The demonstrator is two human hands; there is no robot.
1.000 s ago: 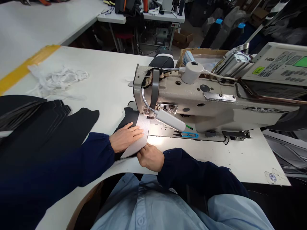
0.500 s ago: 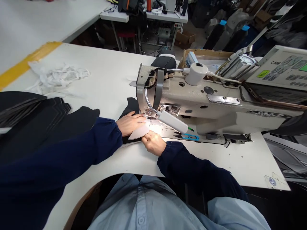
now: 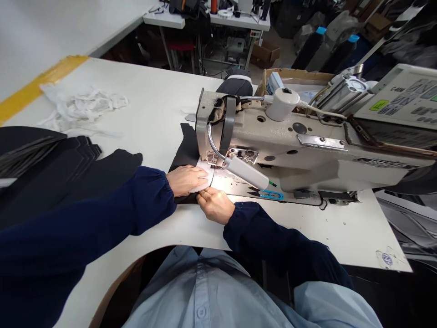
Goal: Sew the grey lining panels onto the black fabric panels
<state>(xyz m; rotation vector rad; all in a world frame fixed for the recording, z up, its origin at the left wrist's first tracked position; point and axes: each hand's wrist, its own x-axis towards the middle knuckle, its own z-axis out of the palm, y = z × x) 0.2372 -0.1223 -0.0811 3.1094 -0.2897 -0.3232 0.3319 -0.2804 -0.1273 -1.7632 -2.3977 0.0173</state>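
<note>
On the sewing machine's bed, a dark fabric piece [image 3: 186,148] lies with a pale, whitish piece [image 3: 205,175] on top of it, just in front of the needle area. My left hand [image 3: 189,179] rests flat on both pieces, its fingers stretched toward the needle. Close to it, my right hand [image 3: 215,204] has its fingers pinched together at the near edge of the layers. The sewing machine [image 3: 273,136] stands over the work, and its lamp [image 3: 247,173] lights the spot. The needle tip itself is hidden.
Stacked dark cut pieces [image 3: 78,168] lie at the left, below a tangled white heap [image 3: 85,107]. Blue thread snips [image 3: 271,195] rest on the machine bed to the right. A cardboard box [image 3: 307,77] and a dark shoe-like item [image 3: 235,86] are behind the machine.
The dark fabric has slid away from me past the needle. The pale piece has moved in under my left hand and shows less. My right hand has shifted slightly left.
</note>
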